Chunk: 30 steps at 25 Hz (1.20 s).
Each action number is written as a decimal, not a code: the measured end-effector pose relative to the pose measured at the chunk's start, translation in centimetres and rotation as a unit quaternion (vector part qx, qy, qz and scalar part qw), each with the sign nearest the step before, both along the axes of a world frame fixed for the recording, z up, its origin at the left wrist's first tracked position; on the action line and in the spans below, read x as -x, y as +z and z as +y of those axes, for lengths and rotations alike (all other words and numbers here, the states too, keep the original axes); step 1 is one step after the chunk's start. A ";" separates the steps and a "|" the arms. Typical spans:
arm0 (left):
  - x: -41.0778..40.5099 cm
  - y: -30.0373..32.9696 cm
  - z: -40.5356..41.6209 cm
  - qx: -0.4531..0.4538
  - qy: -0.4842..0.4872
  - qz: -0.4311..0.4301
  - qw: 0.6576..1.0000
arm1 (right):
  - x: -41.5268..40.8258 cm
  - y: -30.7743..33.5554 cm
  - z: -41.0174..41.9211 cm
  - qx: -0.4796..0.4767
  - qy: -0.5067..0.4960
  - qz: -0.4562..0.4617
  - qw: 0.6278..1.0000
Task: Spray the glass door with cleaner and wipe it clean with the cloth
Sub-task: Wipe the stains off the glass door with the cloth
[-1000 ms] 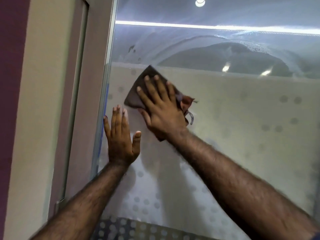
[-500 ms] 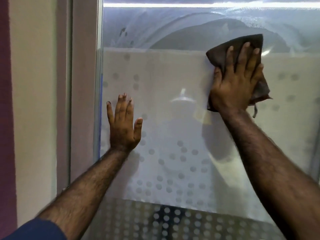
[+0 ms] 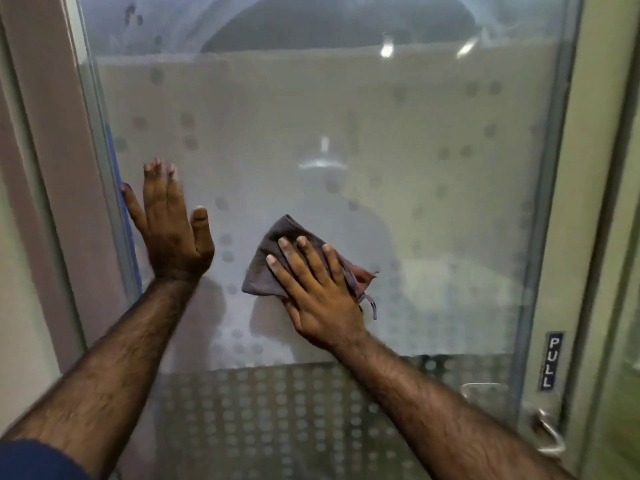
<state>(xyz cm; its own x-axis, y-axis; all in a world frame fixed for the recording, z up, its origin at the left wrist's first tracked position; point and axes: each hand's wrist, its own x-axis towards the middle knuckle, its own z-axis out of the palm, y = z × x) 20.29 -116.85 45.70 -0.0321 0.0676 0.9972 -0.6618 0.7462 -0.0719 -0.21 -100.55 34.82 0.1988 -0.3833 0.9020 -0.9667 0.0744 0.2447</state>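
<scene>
The spread fingers (image 3: 313,258) of the right hand (image 3: 320,299) are laid flat on the cloth (image 3: 263,271), which is pinned to the glass door (image 3: 433,209) rather than gripped. The left hand (image 3: 171,233) is pressed open-palmed and empty near the door's left edge. The cloth could be dragged loose, since nothing is curled round it, and the smears (image 3: 133,19) at the top could be missed. Frosted film with dots is seen on the glass, and a PULL sign (image 3: 551,361) above the handle (image 3: 545,434). No cleaner bottle is in view.

Grey-brown cloth (image 3: 266,271); frosted glass door (image 3: 415,168) apparently grey-dotted.
</scene>
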 end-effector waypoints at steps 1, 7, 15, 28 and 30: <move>-0.3 -0.4 0.0 0.004 0.021 0.017 1.000 | 2.2 -1.6 1.2 0.008 -0.024 -0.012 1.000; -10.0 1.9 -2.3 0.057 0.093 -0.006 0.994 | 7.3 6.3 0.7 0.109 -0.095 -0.173 0.974; -8.3 1.2 -1.8 0.078 0.074 -0.013 0.994 | 0.4 9.5 -2.3 0.166 -0.087 -0.200 0.962; -4.7 -0.7 -0.8 0.026 0.032 0.040 0.998 | 7.1 3.8 2.2 0.123 -0.079 -0.173 0.974; -4.5 -0.7 -1.0 0.021 0.023 0.047 0.998 | 7.7 10.4 1.3 0.196 -0.104 -0.244 0.944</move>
